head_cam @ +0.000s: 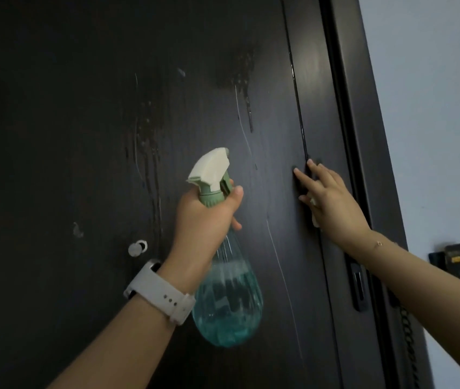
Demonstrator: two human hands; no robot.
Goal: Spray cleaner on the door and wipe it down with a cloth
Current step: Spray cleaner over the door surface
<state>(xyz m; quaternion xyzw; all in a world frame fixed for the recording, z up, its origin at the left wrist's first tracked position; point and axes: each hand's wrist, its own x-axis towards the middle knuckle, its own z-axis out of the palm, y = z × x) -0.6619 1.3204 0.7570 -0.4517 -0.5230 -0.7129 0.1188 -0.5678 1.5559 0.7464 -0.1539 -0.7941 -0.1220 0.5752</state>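
Dark door (88, 136) already streaked wet; your left hand (203, 211) clamps the spray bottle (227, 293), your right hand (332, 200) presses the cloth (315, 217) flat; wiping remains.

The left hand (206, 217) held a clear teardrop-shaped plastic spray bottle (227, 293) by its green neck, grip closed, its cream trigger head pointed up and left; blue liquid filled its lower part. A white watch (160, 292) sat on that wrist. The right hand (332, 203) pressed a pale cloth (315, 217), mostly hidden beneath the palm, flat against the dark wooden door (82, 136) near its right edge. Wet streaks (150, 141) ran down the door.
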